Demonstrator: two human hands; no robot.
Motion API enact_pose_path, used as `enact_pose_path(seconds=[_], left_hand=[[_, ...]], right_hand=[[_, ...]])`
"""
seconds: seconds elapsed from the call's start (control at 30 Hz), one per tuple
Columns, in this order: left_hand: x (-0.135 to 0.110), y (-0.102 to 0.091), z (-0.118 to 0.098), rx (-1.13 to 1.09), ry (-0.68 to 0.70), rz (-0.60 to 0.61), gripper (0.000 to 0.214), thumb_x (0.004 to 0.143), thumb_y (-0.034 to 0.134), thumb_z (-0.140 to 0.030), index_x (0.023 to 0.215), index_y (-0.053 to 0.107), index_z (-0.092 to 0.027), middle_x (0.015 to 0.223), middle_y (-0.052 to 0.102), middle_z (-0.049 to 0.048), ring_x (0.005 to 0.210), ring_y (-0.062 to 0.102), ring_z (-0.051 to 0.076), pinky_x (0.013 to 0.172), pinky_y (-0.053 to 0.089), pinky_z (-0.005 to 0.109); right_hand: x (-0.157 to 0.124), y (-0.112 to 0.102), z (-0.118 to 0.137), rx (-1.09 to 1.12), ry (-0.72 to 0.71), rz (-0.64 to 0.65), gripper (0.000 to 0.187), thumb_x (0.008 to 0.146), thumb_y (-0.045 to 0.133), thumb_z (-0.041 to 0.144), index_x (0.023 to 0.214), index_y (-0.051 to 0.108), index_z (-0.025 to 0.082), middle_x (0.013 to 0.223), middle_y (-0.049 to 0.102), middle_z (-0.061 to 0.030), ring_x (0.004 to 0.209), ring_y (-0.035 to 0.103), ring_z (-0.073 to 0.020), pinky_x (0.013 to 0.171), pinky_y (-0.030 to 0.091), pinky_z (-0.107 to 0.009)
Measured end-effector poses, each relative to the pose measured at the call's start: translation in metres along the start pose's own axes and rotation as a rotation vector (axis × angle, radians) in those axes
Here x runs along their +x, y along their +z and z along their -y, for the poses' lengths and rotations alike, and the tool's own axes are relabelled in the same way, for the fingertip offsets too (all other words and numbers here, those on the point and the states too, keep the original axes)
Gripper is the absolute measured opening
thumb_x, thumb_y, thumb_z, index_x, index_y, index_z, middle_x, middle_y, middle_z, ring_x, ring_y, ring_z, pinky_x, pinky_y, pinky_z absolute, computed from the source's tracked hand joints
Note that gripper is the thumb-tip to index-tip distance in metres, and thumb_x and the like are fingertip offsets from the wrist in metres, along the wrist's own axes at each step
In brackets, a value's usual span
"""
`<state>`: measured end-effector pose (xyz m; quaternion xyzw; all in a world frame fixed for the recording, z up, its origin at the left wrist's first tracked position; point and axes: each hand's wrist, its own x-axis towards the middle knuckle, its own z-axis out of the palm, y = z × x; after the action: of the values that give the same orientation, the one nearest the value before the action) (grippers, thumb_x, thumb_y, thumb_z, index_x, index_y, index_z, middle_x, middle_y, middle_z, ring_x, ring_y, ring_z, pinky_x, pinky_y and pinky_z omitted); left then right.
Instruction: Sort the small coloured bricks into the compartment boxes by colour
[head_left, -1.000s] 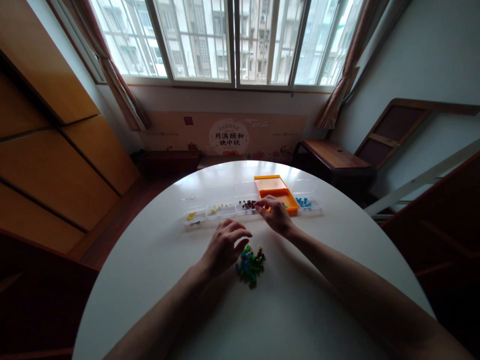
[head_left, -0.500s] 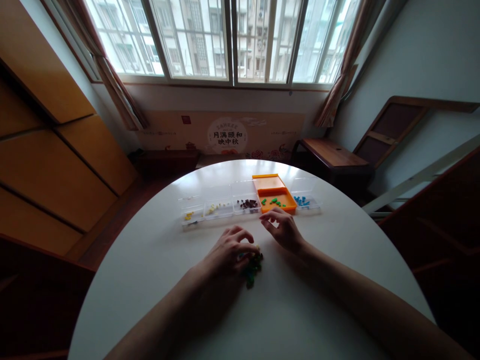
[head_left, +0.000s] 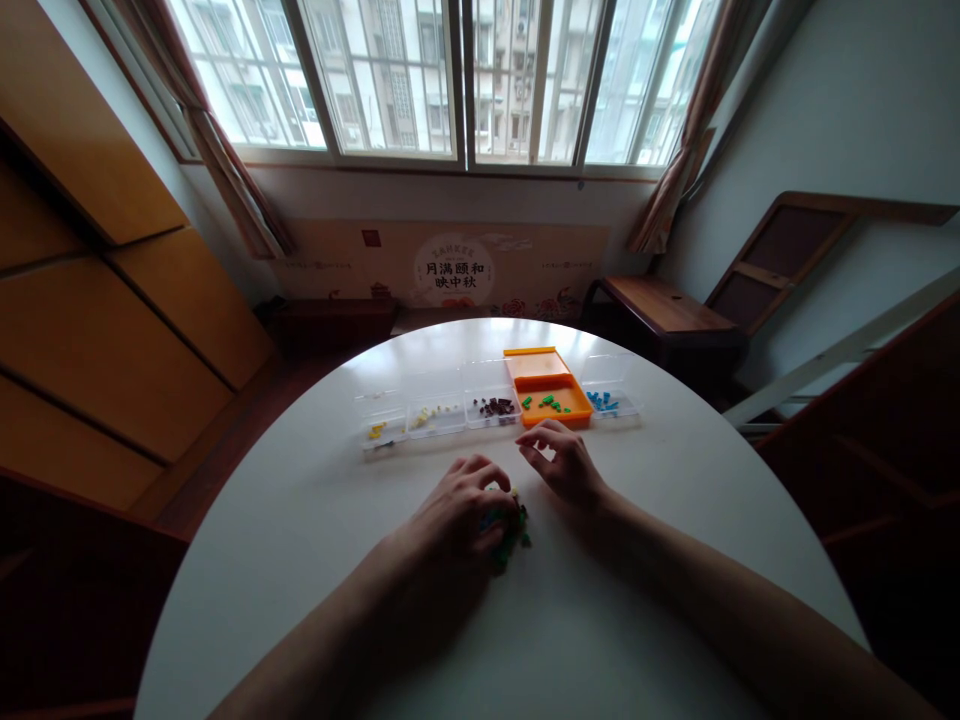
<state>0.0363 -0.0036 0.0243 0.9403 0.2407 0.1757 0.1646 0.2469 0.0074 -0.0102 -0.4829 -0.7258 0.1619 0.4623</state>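
Observation:
My left hand (head_left: pixel 463 505) is over a small pile of mostly green toy bricks (head_left: pixel 517 530), its fingers curved and apart, touching the pile. It hides part of the bricks; some dark, blue and pale pieces show among the green. My right hand (head_left: pixel 564 462) hovers just in front of an orange box (head_left: pixel 559 418), fingers loosely bent with a gap between thumb and forefinger. I see nothing held in it. Several green bricks (head_left: pixel 550 402) lie inside that box, whose lid is folded back.
Clear compartment boxes (head_left: pixel 439 428) flank the orange box, holding yellow, pale, dark brown and blue (head_left: pixel 602 403) pieces. All stand on a round white table (head_left: pixel 300 500). A wooden chair (head_left: pixel 667 305) is beyond it at the right, and a window fills the back.
My left fingers have moved slightly over the pile, and a green brick now lies apart at its right side. My right hand has shifted a little to the left and toward me.

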Motion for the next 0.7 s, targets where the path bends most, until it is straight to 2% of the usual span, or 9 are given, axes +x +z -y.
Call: enact_pose_path(seconds=[0.43, 0.7], left_hand=[[0.002, 0.003, -0.001, 0.022, 0.007, -0.027, 0.024, 0.073, 0.066, -0.018, 0.095, 0.066, -0.027, 0.102, 0.066, 0.0021, 0.099, 0.053, 0.022, 0.091, 0.039, 0.036], [0.001, 0.012, 0.009, 0.065, 0.071, -0.053, 0.018, 0.076, 0.065, -0.020, 0.091, 0.067, -0.029, 0.098, 0.067, 0.0001, 0.098, 0.054, 0.020, 0.087, 0.037, 0.034]], right_hand=[[-0.002, 0.004, -0.001, 0.009, -0.016, 0.003, 0.009, 0.084, 0.061, 0.020, 0.085, 0.070, 0.020, 0.081, 0.063, -0.0038, 0.074, 0.059, -0.0151, 0.068, 0.049, -0.028], [-0.003, 0.005, -0.002, 0.010, -0.017, 0.019, 0.009, 0.084, 0.061, 0.021, 0.085, 0.070, 0.020, 0.081, 0.064, -0.0037, 0.075, 0.059, -0.0153, 0.069, 0.049, -0.029]])
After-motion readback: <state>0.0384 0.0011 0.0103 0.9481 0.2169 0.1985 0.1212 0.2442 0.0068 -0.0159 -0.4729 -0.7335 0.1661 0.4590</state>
